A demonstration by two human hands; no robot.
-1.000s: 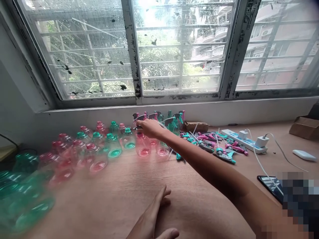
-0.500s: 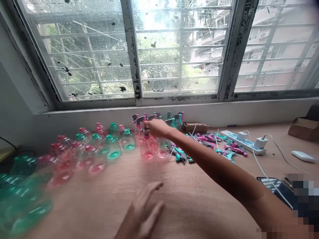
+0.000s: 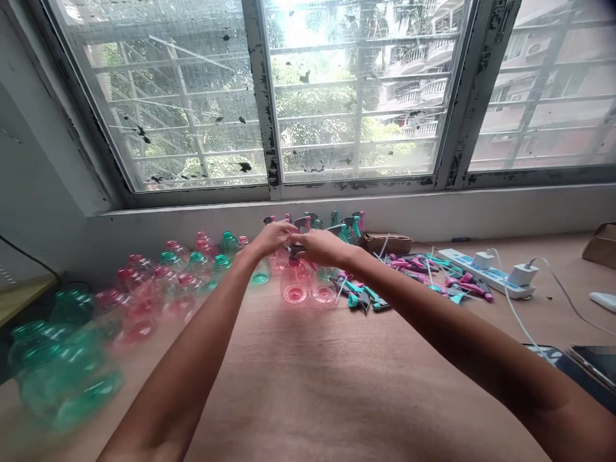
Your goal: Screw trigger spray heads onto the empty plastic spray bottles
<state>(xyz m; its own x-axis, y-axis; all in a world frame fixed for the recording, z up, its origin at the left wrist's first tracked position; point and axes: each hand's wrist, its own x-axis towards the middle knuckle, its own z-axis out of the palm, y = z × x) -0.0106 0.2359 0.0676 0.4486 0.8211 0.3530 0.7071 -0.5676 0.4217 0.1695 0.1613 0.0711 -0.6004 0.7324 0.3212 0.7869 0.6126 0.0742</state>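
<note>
A pink see-through spray bottle (image 3: 295,282) stands upright on the table, its trigger head mostly covered by my hands. My right hand (image 3: 317,246) is closed around that head from the right. From the left, my left hand (image 3: 273,239) meets it there, fingers bent in at the nozzle and partly hidden. Just right of this bottle is another pink one (image 3: 323,290), largely behind my right hand. Behind both stand several bottles with pink or teal trigger heads (image 3: 355,224) fitted.
Open-necked pink bottles (image 3: 137,311) and green bottles (image 3: 72,378) crowd the left. Loose trigger heads (image 3: 414,266) lie piled at the right, beside a power strip (image 3: 481,273) with chargers and cables. A phone (image 3: 594,362) lies at the right edge; a window (image 3: 356,96) rises behind.
My left hand has moved from above the near table up to the bottle's trigger head, beside my right hand. The right hand keeps its hold. The view has shifted slightly.
</note>
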